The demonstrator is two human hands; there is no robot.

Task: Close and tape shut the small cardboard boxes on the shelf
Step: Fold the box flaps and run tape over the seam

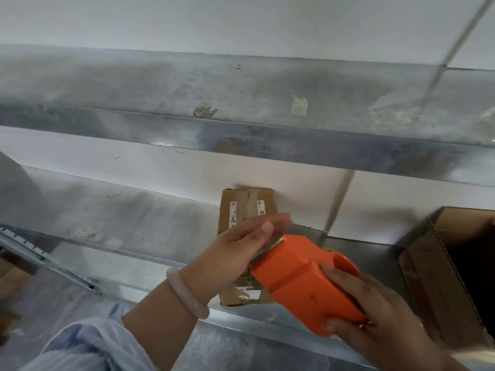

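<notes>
Evidently mid-taping: small cardboard box [247,207] sits frame centre on the shelf [134,223]. Right hand [375,311] grips the orange tape dispenser [302,277]; left hand [241,245] lies flat over the box, fingers straight. Next, likely: draw tape along the seam and cut.

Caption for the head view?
Right hand holds orange tape dispenser at small cardboard box on metal shelf; left hand flat over the box.

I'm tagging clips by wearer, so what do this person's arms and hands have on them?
A pale blue sleeve is pushed up the left forearm; a smooth whitish bangle circles the wrist of the left hand. The right hand is bare: no glove, ring or watch shows.
</notes>
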